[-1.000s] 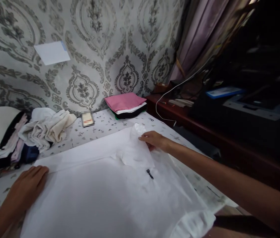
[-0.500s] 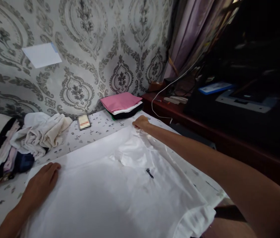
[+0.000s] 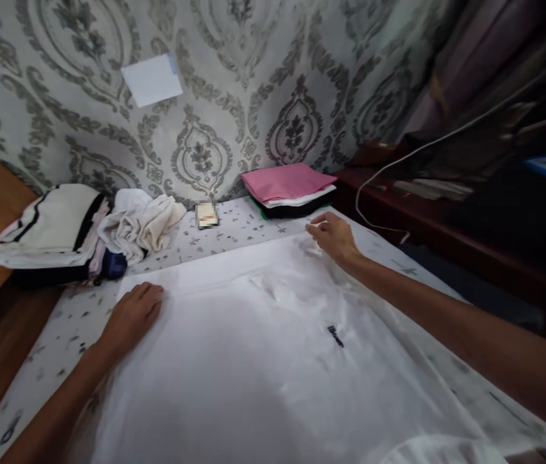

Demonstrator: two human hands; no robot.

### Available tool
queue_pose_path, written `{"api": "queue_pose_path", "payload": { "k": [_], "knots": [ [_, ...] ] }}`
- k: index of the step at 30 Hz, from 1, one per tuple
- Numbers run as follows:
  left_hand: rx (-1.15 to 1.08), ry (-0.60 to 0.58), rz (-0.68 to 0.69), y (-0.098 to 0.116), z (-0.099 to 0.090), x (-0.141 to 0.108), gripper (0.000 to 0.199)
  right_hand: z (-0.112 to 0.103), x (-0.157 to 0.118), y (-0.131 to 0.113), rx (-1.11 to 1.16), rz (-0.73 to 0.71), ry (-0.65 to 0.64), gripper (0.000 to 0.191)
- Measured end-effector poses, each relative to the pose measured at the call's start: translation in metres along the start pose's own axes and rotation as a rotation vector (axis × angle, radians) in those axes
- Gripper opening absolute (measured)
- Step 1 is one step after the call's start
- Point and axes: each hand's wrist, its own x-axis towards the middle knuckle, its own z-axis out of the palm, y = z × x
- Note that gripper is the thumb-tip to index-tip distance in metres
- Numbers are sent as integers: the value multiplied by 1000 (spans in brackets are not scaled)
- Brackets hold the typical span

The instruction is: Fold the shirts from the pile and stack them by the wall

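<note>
The one view comes from the person's head, high over the near side of the printed sheet (image 3: 248,227). It faces forward and steeply down, toward the patterned wall (image 3: 227,106) beyond the far edge, near enough that the frame cuts off the white garment (image 3: 234,361).

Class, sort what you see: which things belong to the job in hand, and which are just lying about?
In the job:
white shirt, spread out
left hand, resting on its edge
right hand, near its far edge

Apparently just lying about:
pink-topped pile
folded clothes at left
crumpled cloth beside them
paper on the wall
</note>
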Motion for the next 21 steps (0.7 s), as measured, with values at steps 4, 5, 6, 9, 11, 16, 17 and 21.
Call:
{"api": "queue_pose_path", "payload": {
  "k": [4,5,6,9,11,16,17,21],
  "knots": [
    [47,-10,-94,-9,-4,-10,30,25,-61,-16,-233,-410,-298,43],
    [68,-9,-132,-14,-6,-12,30,32,-74,-18,-311,-514,-354,51],
    [91,-10,-168,-19,-7,-12,30,39,-85,-19,-379,-591,-383,55],
    [123,-26,-236,-34,-10,-15,26,53,-98,-15,-522,-691,-403,35],
    [79,-8,-266,-42,-12,-19,23,56,-95,-11,-561,-683,-387,32],
    [-158,117,-341,-52,-12,-32,14,52,-84,-10,-634,-706,-370,33],
    [-223,136,-361,-53,-11,-34,13,55,-85,-14,-646,-737,-358,32],
    [-405,213,-403,-55,-14,-25,13,103,-107,-61,-521,-890,-392,36]
  ]
}}
